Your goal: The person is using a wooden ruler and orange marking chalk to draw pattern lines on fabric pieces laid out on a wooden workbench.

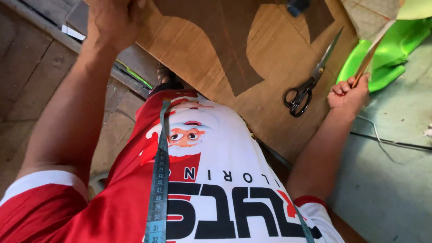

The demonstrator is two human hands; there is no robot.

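My left hand (112,20) is at the top left, fingers curled over the corner of a tan sheet (279,49) that covers the worktable; the frame's top edge cuts off the fingertips. A darker brown cut shape (225,49) lies on that sheet. My right hand (348,92) is shut on the lower edge of a thin stiff pattern piece (371,24) that rises toward the top right. Black-handled scissors (310,83) lie shut on the tan sheet, just left of my right hand.
Bright green cloth (391,51) lies behind the pattern piece at the right. A blue measuring tape (158,180) hangs down my red and white shirt. A thin cable (387,141) crosses the grey-green surface at the right. A dark object (297,5) sits at the top edge.
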